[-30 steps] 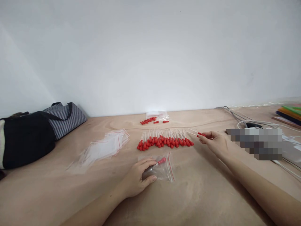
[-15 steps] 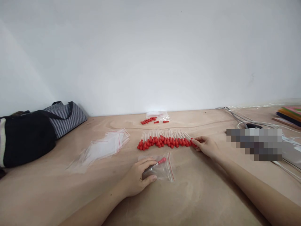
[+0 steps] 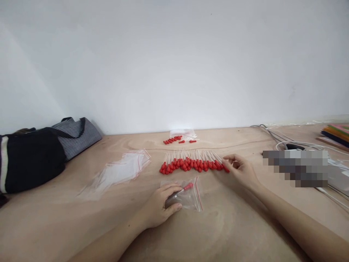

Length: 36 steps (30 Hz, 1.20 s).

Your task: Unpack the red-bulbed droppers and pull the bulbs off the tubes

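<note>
cables (image 3: 272, 135) right, striped bag (image 3: 81, 138) left of droppers (image 3: 191, 163)

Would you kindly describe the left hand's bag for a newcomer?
On the table, find the row of red-bulbed droppers. Nearer, the left hand rests on the clear bag, whose red bulb inside sets it apart from the piled bags.

On my row of droppers (image 3: 195, 165), the red bulbs (image 3: 205, 166) look smooth and rubbery, the stems (image 3: 196, 154) clear and glassy. Before the droppers I see a glossy plastic bag (image 3: 188, 202); beneath them, a smooth wood-grained desk (image 3: 231, 225).
</note>
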Each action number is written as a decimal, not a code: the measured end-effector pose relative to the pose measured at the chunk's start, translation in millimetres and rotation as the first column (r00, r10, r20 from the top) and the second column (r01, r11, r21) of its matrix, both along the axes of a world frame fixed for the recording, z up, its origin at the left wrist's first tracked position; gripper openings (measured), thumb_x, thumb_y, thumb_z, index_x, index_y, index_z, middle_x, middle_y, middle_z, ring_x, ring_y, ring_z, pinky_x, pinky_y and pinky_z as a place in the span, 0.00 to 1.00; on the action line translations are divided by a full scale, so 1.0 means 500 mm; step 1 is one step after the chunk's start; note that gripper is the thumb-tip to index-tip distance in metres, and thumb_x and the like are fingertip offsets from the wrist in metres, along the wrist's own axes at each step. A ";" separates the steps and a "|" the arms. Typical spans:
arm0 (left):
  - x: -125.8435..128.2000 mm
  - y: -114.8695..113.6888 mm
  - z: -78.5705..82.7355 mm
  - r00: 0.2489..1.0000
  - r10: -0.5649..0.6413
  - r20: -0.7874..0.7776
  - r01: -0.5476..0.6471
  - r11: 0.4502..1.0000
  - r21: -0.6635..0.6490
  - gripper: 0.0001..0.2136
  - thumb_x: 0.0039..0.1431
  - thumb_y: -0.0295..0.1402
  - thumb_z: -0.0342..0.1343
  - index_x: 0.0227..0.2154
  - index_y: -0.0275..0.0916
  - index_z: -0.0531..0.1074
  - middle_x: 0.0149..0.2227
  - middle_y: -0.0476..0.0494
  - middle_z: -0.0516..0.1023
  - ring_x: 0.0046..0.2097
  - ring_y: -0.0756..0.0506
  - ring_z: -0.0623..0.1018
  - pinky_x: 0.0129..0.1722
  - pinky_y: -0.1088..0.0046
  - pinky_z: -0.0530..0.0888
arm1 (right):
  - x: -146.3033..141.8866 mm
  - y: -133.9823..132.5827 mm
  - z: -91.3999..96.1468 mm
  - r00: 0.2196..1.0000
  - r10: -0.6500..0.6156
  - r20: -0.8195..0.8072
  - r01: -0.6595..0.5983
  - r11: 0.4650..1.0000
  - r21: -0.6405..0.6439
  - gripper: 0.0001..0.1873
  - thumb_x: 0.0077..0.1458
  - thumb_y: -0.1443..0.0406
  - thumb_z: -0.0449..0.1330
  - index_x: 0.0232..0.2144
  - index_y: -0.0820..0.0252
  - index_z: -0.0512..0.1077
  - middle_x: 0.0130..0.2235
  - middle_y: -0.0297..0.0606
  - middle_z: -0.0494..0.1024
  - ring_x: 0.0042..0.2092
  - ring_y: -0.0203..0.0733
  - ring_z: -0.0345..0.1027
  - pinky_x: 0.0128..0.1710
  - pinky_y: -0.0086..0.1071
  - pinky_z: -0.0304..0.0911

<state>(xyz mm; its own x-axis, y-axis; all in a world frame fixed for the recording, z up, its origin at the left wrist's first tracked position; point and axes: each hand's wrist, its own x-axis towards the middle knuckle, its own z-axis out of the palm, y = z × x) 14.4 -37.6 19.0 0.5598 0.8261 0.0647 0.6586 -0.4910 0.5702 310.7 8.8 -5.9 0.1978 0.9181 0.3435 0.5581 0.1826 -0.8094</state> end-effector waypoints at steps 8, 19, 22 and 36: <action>0.000 0.001 0.000 0.999 -0.029 0.026 0.028 0.999 0.034 0.17 0.52 0.35 0.53 0.46 0.43 0.67 0.52 0.43 0.68 0.52 0.43 0.68 0.52 0.62 0.64 | -0.137 -0.067 0.005 0.790 0.481 0.381 -0.486 0.869 -0.091 0.06 0.48 0.63 0.57 0.29 0.52 0.74 0.25 0.33 0.69 0.31 0.37 0.62 0.32 0.31 0.55; -0.003 0.003 -0.007 0.999 -0.041 0.025 0.040 0.998 0.044 0.16 0.52 0.36 0.52 0.46 0.43 0.69 0.52 0.43 0.68 0.52 0.43 0.68 0.52 0.62 0.64 | -0.157 -0.052 0.000 0.802 0.483 0.352 -0.456 0.875 -0.162 0.07 0.46 0.61 0.59 0.30 0.57 0.70 0.29 0.34 0.65 0.32 0.36 0.58 0.30 0.28 0.54; -0.002 0.002 -0.005 0.999 -0.046 0.016 0.045 0.998 0.044 0.16 0.52 0.35 0.52 0.45 0.43 0.69 0.52 0.43 0.68 0.52 0.43 0.68 0.52 0.62 0.65 | -0.150 -0.049 -0.002 0.825 0.506 0.254 -0.481 0.863 -0.157 0.09 0.45 0.60 0.60 0.27 0.59 0.69 0.29 0.34 0.65 0.32 0.35 0.59 0.31 0.29 0.56; -0.004 0.002 -0.006 0.999 -0.027 -0.021 0.028 0.999 0.039 0.16 0.53 0.35 0.52 0.46 0.42 0.67 0.53 0.42 0.66 0.52 0.42 0.68 0.51 0.62 0.65 | -0.080 -0.048 0.030 0.791 0.600 0.119 -0.595 0.800 -0.075 0.07 0.49 0.61 0.57 0.27 0.59 0.67 0.30 0.35 0.70 0.33 0.35 0.62 0.34 0.30 0.58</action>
<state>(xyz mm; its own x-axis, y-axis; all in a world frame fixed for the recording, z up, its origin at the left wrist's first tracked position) 12.5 -36.7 15.9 0.5841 0.8072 0.0849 0.6557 -0.5309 0.5369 270.5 -15.2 8.9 -0.4382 0.8491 0.2950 0.4462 0.4904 -0.7486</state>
